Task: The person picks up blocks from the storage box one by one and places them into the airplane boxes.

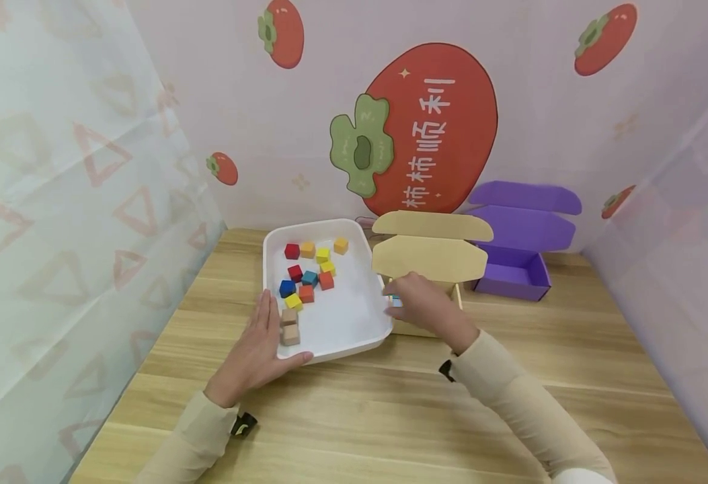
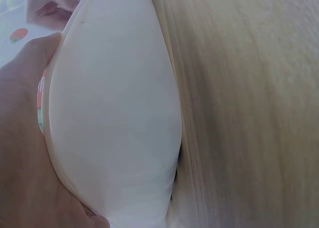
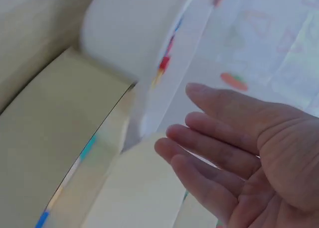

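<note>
"While the left hand (image 1: 257,353) rests on the white tray (image 1: 354,309), how do its fingers lie?"

"Straight and close together along the left rim, with the thumb spread away from them along the near edge"

"And the right hand (image 1: 420,302)?"

"It hovers over the pale-yellow box (image 1: 417,329), just beside the tray's right rim. Seen from the right wrist, its fingers are loosely bent, the thumb stands apart from them, and the palm is bare"

"Where are the coloured blocks (image 1: 310,278), then?"

"Inside the tray, mostly toward its left and far side: red, orange, yellow and blue ones in a loose cluster. Two wooden cubes (image 1: 290,335) sit nearer the left hand's fingers"

"What does the pale-yellow box hold?"

"Some blue shows beneath the right hand, though I can't tell what it belongs to. The lid is up"

"And behind it?"

"To its right, a purple box (image 1: 517,289), also open, on the wood-grain table (image 1: 354,417)"
</note>
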`<move>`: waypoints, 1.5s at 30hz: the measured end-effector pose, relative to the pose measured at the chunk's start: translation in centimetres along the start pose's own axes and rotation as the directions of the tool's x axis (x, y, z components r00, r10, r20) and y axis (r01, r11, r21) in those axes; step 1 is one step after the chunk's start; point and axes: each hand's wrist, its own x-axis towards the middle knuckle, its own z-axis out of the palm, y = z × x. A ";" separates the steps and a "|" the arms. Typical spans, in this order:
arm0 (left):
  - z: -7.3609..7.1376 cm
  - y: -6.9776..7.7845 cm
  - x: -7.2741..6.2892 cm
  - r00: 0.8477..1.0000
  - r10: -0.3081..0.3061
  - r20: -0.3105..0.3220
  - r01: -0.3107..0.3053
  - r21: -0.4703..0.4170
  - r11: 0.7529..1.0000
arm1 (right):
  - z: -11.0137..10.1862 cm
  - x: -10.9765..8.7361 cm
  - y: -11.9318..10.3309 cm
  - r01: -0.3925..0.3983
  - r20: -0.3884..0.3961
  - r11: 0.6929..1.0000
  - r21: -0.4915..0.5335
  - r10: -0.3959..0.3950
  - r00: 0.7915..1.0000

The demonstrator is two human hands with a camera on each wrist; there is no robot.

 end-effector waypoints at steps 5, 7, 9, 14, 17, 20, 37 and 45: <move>-0.2 0.0 0.0 1.000 -0.007 0.003 0.007 -0.003 1.000 | 1.4 2.5 -3.8 0.040 0.115 0.990 0.132 -0.056 0.992; -0.2 0.0 0.0 1.000 -0.008 0.009 0.009 -0.011 1.000 | 2.3 3.5 -5.0 0.062 0.145 0.985 0.160 -0.085 0.986; -0.2 0.0 0.0 1.000 -0.007 0.008 0.007 -0.015 1.000 | 3.3 4.6 -6.0 0.098 0.164 0.980 0.171 -0.127 0.978; -0.1 0.0 -0.1 1.000 0.009 -0.010 -0.009 0.002 1.000 | 6.1 6.9 -7.8 0.149 0.199 0.971 0.186 -0.185 0.962; 0.0 -0.1 -0.1 1.000 0.022 -0.021 -0.022 0.012 1.000 | 7.5 8.0 -8.6 0.150 0.193 0.973 0.174 -0.183 0.964; 0.1 -0.1 -0.1 0.999 0.030 -0.027 -0.030 0.013 0.999 | 8.8 8.8 -9.1 0.139 0.176 0.977 0.161 -0.167 0.970; 0.0 -0.1 0.0 0.999 0.030 -0.024 -0.030 0.008 1.000 | 9.5 9.5 -9.9 0.066 0.184 0.994 0.091 -0.082 0.980; 0.1 -0.1 0.0 1.000 0.005 -0.012 -0.005 -0.007 1.000 | 5.9 7.1 -7.7 0.054 0.182 0.982 0.178 -0.087 0.979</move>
